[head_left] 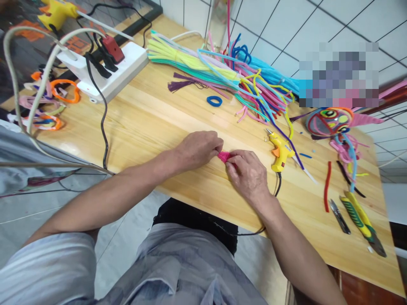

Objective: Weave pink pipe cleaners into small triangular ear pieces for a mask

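Note:
Between my two hands, just above the wooden table, is a small bright pink piece of bent pipe cleaner. My left hand pinches its left end, the fingers curled with their tips partly hidden. On the other end the thumb and fingers of my right hand are closed. The piece's full shape is covered by my fingers. To the right of my right hand lies a yellow hot glue gun, its black cord trailing under my forearm. Beyond my hands a coiled blue pipe cleaner ring rests on the table.
Bundles of coloured pipe cleaners lie along the tiled wall. A white power strip with plugs stands at the left. Yellow-green pliers, small snips and a red pipe cleaner lie at the right, below a colourful pipe-cleaner face.

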Tool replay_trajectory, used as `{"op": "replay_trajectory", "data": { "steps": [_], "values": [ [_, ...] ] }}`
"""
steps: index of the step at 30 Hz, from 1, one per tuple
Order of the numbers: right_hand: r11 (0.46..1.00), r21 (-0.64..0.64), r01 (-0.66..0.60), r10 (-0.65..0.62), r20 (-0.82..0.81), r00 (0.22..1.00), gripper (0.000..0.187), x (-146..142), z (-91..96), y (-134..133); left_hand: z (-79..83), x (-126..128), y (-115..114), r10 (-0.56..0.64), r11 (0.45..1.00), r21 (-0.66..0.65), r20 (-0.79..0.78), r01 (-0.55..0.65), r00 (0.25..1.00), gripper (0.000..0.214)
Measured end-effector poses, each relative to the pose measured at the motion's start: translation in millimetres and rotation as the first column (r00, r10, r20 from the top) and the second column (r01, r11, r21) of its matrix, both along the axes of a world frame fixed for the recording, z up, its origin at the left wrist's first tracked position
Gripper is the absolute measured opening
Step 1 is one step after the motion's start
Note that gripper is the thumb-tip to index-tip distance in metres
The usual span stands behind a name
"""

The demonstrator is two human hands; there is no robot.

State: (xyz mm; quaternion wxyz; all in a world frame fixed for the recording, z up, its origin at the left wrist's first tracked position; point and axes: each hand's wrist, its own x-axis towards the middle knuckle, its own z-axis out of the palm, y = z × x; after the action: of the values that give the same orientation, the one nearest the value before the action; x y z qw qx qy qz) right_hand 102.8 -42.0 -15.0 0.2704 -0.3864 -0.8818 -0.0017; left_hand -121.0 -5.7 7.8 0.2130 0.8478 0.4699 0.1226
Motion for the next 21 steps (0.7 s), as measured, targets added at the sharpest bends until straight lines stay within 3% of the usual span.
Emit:
{"op": "replay_trajectory", "data": {
  "steps": [5, 12, 16, 21],
  "values": [
    [1.0, 0.016, 0.008, -0.008, 0.008, 1.0, 0.015, -0.3, 0.4, 0.1, -9.8, 10.7, -1.9, -0.209, 0.973, 0.137, 0.196, 0.184, 0.958, 0.017],
    [0.999, -0.041, 0.02, -0.021, -0.018, 1.0, 0.016, -0.3, -0.7, -0.5, -17.5, 19.1, 0.6, -0.28, 0.954, 0.123, 0.053, 0.272, 0.958, 0.026],
    [0.978, -0.205, -0.033, 0.017, -0.078, 0.997, 0.013, 8.7, 8.4, 2.7, -17.0, 18.2, -0.7, -0.264, 0.957, 0.123, -0.007, 0.263, 0.965, 0.03],
    [0.9, -0.428, -0.08, 0.013, -0.156, 0.988, 0.012, 33.2, 22.2, 8.9, -20.1, 17.7, -2.5, -0.238, 0.956, 0.175, -0.012, 0.236, 0.971, 0.027]
  ]
}}
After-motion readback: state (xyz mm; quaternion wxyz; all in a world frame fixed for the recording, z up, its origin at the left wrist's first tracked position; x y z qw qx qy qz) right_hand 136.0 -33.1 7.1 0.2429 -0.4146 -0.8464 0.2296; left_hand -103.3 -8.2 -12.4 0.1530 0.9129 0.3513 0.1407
